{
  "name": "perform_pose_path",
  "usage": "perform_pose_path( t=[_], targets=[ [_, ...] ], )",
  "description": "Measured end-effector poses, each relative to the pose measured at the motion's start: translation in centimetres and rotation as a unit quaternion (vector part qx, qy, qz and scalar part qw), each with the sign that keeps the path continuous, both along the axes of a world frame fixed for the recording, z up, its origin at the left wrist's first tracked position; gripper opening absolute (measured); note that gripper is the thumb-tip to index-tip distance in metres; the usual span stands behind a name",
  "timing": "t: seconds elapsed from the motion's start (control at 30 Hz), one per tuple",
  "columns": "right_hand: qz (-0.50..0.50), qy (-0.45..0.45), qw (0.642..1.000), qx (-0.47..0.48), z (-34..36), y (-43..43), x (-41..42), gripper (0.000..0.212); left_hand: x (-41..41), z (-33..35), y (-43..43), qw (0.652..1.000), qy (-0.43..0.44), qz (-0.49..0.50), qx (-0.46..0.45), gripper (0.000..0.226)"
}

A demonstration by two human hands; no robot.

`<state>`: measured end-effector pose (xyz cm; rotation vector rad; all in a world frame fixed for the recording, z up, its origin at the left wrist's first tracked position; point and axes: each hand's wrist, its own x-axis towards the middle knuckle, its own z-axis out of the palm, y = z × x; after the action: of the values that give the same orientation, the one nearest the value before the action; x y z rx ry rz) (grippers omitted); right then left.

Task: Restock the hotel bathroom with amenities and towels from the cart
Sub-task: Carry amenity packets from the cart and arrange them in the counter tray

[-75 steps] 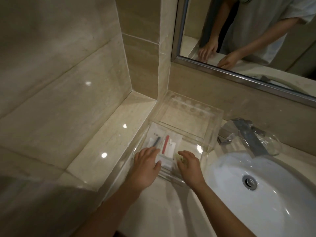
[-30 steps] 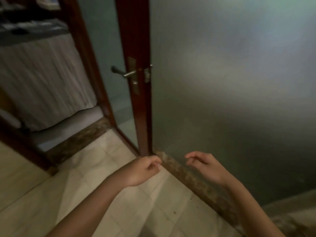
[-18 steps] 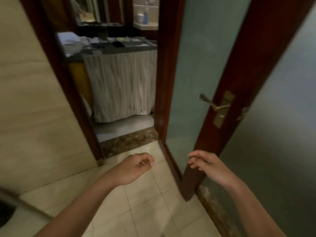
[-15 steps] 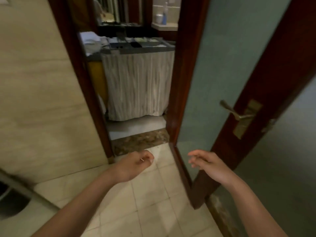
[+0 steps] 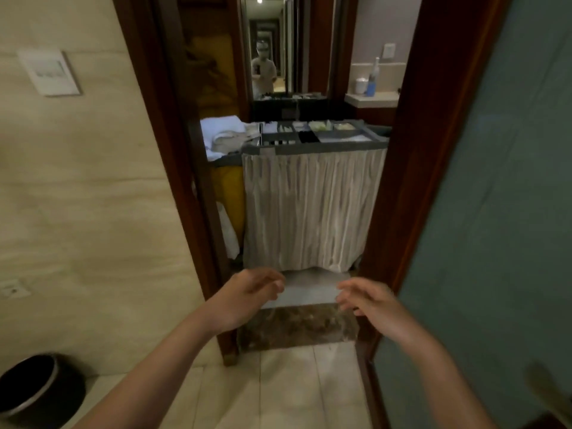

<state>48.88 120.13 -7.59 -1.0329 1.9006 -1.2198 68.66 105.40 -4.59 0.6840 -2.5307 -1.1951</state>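
The housekeeping cart (image 5: 312, 209) stands just outside the bathroom doorway, its front covered by a pale pleated curtain. Its grey top tray (image 5: 325, 136) holds several small amenity packets in compartments. Folded white towels (image 5: 221, 131) lie on the cart's left end. My left hand (image 5: 247, 294) and my right hand (image 5: 366, 300) hang in front of me at waist height, both holding nothing, fingers loosely curled and apart. They are well short of the cart, above the marble threshold (image 5: 298, 326).
The dark wooden door frame (image 5: 173, 168) bounds the opening on the left; the frosted-glass door (image 5: 489, 212) stands open on the right. A black bin (image 5: 34, 388) sits at the lower left by the tiled wall. A mirror behind the cart reflects a person.
My view has swung from the sink tray round to the doorway, and the cart now sits straight ahead and closer. Both hands left the tray with nothing in them; the left has loosened.
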Motion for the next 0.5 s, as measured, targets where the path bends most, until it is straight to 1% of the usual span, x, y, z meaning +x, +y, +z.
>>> perform_pose_path(
  t=[0.1, 0.2, 0.23, 0.37, 0.5],
  targets=[
    [0.008, 0.001, 1.0, -0.015, 1.7, -3.5, -4.1, 0.022, -4.0, 1.0, -2.6, 1.0, 0.019, 0.003, 0.004, 0.019],
    [0.015, -0.003, 0.999, -0.032, 3.3, -7.0, -7.3, 0.018, -7.7, 1.6, -5.2, 0.999, 0.043, 0.001, 0.012, 0.046],
    [0.019, -0.004, 0.999, -0.036, 3.7, -8.2, -8.1, 0.017, -8.9, 1.8, -6.2, 0.999, 0.047, 0.004, 0.019, 0.048],
    [0.029, -0.002, 0.999, -0.036, 4.0, -12.9, -11.4, 0.017, -13.1, 1.4, -10.9, 0.998, 0.062, 0.014, 0.027, 0.024],
    [0.051, 0.006, 0.999, -0.003, 3.2, -17.8, -14.9, 0.017, -15.9, 0.0, -16.5, 0.998, 0.049, 0.016, 0.031, 0.022]
  ],
)
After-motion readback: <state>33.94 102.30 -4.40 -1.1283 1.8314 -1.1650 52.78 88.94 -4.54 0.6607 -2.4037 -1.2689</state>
